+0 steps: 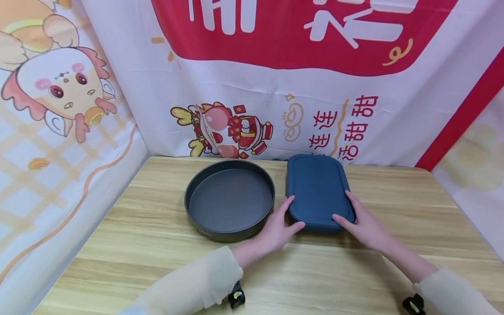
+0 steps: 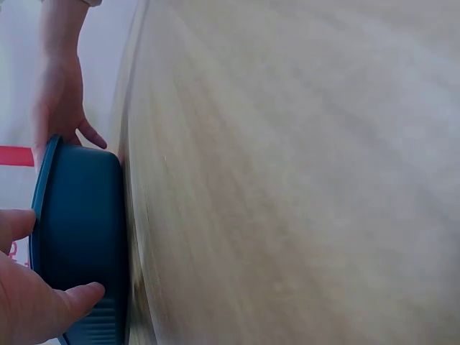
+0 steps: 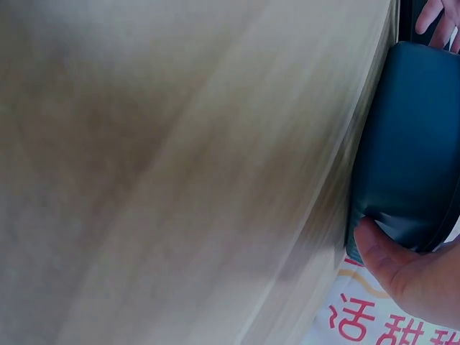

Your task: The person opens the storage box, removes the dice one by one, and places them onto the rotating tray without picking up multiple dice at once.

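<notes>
A dark blue rectangular lunch box [image 1: 320, 188] with rounded corners and a flat lid sits toward the back of the table. My left hand [image 1: 275, 229] grips its left near corner, thumb across the front edge and fingers along the side. On the opposite side my right hand [image 1: 364, 225] holds the right near corner, its thumb at the lid's front edge. In the left wrist view, ribbing shows low on the box's wall [image 2: 79, 215], near the left thumb. The right wrist view has the right thumb [image 3: 381, 251] pressed against the wall.
Left of the box stands a round dark grey pan [image 1: 232, 201], close beside my left hand and forearm. The wooden table [image 1: 157, 245] ends at a printed cloth backdrop [image 1: 252, 87]. A small dark loop [image 1: 279, 159] shows behind the box's left back corner.
</notes>
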A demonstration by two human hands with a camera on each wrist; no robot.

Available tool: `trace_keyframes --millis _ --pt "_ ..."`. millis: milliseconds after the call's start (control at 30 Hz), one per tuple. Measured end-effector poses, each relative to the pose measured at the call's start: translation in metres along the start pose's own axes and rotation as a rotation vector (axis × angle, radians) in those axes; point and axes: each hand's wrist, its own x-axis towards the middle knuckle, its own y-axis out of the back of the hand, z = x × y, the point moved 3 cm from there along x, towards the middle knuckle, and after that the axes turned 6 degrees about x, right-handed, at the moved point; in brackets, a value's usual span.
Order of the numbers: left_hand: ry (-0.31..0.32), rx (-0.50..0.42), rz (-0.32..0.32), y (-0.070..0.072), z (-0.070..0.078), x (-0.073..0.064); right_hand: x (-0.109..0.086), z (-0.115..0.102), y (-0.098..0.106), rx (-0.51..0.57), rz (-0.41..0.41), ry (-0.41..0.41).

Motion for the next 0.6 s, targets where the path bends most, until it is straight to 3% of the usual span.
trace_keyframes --millis 600 --pt "-0.025 -0.051 -0.042 0.009 -0.003 -0.030 -0.022 -0.013 -0.010 -0.026 0.028 -0.032"
